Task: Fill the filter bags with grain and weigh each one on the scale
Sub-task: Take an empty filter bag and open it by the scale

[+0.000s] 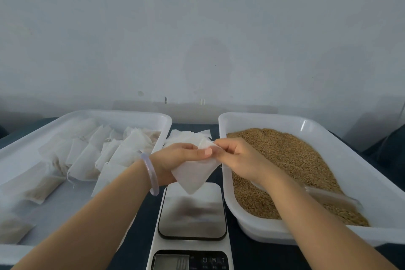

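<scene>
A flat white filter bag point(194, 173) hangs above the far end of the scale point(192, 210), held between both hands. My left hand point(175, 158) grips its upper left side, thumb across the front. My right hand point(234, 158) pinches the bag's top corner with curled fingers. The scale's steel platform is bare; its display point(171, 262) is too dim to read. Brown grain point(291, 160) fills the white tray point(372, 182) on the right. A clear scoop point(328, 196) lies in the grain, partly hidden under my right forearm.
A white tray point(43, 131) on the left holds several filled filter bags point(85, 160). A loose pile of flat bags point(188, 136) lies on the dark table between the trays, behind my hands. A pale wall stands close behind.
</scene>
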The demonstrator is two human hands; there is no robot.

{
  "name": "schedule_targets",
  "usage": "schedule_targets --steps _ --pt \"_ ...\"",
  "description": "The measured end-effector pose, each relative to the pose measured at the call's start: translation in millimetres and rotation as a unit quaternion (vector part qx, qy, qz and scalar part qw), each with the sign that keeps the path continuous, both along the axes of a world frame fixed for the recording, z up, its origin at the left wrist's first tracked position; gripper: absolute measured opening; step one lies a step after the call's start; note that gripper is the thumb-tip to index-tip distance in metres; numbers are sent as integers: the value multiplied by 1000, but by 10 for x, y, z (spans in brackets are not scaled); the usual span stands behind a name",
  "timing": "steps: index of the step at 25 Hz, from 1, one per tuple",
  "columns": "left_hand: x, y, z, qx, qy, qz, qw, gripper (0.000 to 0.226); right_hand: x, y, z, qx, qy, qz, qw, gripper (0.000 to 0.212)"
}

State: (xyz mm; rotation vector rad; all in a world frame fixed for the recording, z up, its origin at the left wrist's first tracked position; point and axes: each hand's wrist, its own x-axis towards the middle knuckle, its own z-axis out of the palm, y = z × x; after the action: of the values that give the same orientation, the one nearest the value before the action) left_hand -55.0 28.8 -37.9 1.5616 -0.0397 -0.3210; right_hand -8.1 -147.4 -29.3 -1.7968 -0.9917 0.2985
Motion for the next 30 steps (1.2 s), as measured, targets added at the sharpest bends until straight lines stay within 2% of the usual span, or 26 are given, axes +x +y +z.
schedule_targets --steps 2,5,9,10,12,14,16,19,23,25,27,28,30 --pt "-25 21 33 -9 17 -48 999 94 -18 6 4 -25 0 29 999 52" --pt "-82 13 56 14 80 -129 988 91 -26 -5 27 -29 -23 29 999 30" --pt "-94 10 33 98 92 -131 982 40 14 -41 66 11 -47 -15 999 24" --pt "-101 26 41 106 96 -133 981 34 26 -44 61 9 -50 -20 998 25" --pt "-127 55 79 115 93 -150 978 37 30 -46 41 4 -58 -12 998 38" --pt "-133 84 110 86 56 -140 985 62 3 -32 22 -10 -70 3 997 53" --pt "-114 94 140 27 18 -141 990 82 -51 -29 40 -19 -60 28 998 39" --pt "-127 43 142 -12 21 -184 983 90 -121 -29 100 -33 -32 72 996 27" --pt "-169 1 115 18 49 -202 978 69 -135 -116 108 -80 -56 82 992 28" --pt "-179 -30 95 56 33 -173 983 44 -101 -266 173 -92 -36 49 994 25" --pt "-176 -50 67 73 16 -130 989 24 24 -517 267 -141 -51 -26 988 23" --pt "-173 -61 54 76 10 -114 991 21 120 -684 301 -205 -84 -79 972 19" --pt "-163 -72 41 86 2 -95 992 26 316 -1078 301 -356 -114 -145 916 17"
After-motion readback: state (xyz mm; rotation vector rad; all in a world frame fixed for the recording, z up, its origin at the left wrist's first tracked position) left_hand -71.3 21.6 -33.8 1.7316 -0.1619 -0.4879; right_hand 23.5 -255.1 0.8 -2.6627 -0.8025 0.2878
